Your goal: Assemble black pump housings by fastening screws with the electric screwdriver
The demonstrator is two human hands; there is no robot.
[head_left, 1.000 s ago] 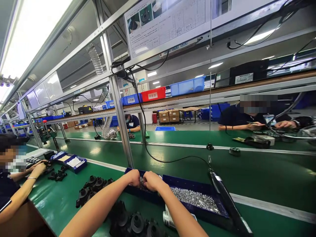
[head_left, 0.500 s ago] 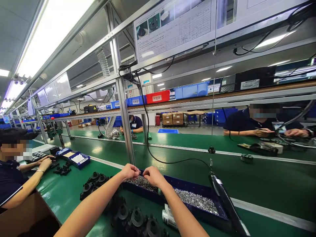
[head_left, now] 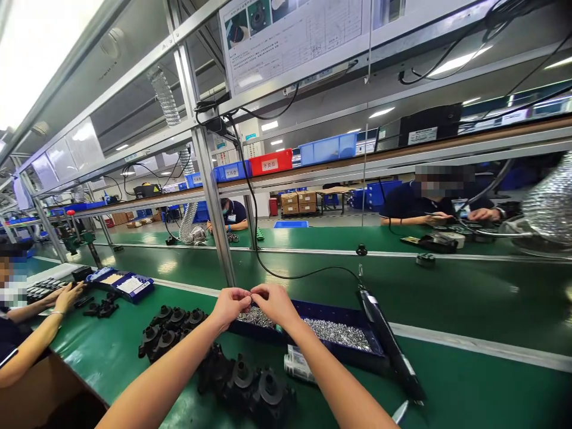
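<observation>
My left hand (head_left: 231, 308) and my right hand (head_left: 273, 305) meet over the dark blue tray (head_left: 308, 310), thumbs and fingers pinched with the tips touching or nearly so. Whatever they pinch is too small to make out. Loose metal screws (head_left: 258, 317) lie in the tray's left section, just under my hands. Small shiny metal parts (head_left: 337, 335) fill the right section. Beneath my forearms stand black plastic housings (head_left: 241, 378), with another cluster of black housings (head_left: 164, 328) to the left. A clear labelled cylinder (head_left: 298, 362) lies by my right forearm.
A black electric screwdriver (head_left: 389, 342) leans at the tray's right end, its cable running up to the metal post (head_left: 212, 202). At left, a co-worker's hands (head_left: 69, 295) work near a blue parts tray (head_left: 134, 287). Bins, including a red bin (head_left: 271, 163), line the shelf above.
My fingertips have come closer together over the screws. The camera view has shifted, so the shelf and bench sit further left and higher in the picture.
</observation>
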